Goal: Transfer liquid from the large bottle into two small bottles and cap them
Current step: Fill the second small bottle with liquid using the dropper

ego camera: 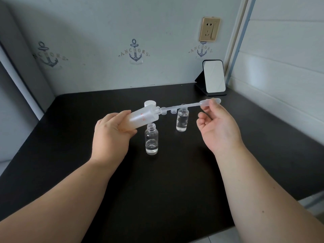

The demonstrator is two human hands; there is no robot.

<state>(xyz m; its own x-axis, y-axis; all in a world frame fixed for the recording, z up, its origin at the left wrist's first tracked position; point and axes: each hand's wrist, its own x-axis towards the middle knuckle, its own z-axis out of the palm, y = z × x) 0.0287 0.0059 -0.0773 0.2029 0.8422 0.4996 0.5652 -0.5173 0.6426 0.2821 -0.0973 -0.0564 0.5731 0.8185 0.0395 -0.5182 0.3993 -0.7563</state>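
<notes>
My left hand [112,132] grips the large frosted bottle [143,117], tilted with its open mouth pointing right. My right hand [217,127] pinches the bulb of a clear plastic pipette [191,104], held almost level with its tip at the bottle's mouth. Two small clear bottles stand uncapped on the black table [175,181]. The nearer small bottle [151,140] holds a little liquid at its bottom. The farther small bottle [182,120] is fuller. Small clear caps [172,111] lie behind the pipette. The large bottle's white cap [150,103] stands behind the bottle.
A small mirror on a black stand [213,77] leans at the table's back right corner. The wall with anchor prints and a gold socket [209,29] closes the back. The table's edges run along the left and right.
</notes>
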